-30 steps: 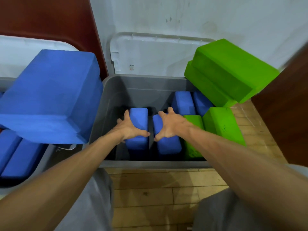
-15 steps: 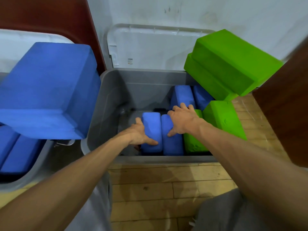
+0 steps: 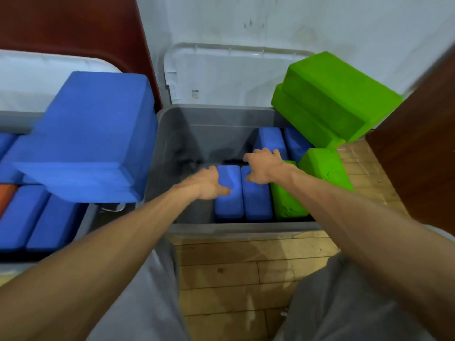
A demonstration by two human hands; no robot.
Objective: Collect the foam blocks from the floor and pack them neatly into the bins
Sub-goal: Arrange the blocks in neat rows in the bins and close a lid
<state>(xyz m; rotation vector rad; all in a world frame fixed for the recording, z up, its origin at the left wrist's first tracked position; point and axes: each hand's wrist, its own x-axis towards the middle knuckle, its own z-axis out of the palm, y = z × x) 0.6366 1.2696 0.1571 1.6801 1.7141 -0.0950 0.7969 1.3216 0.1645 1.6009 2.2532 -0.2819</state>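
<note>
Inside the grey bin (image 3: 246, 228), the left hand (image 3: 209, 182) clasps the left blue block (image 3: 229, 200) while the right hand (image 3: 266, 168) curls round the right blue block (image 3: 257, 203); a green block (image 3: 286, 203) stands at their three o'clock.

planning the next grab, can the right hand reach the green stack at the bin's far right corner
Probably yes: the right hand grips a blue block in the bin, and the green stack sits just beyond it, nothing between. It must let go first.
</note>
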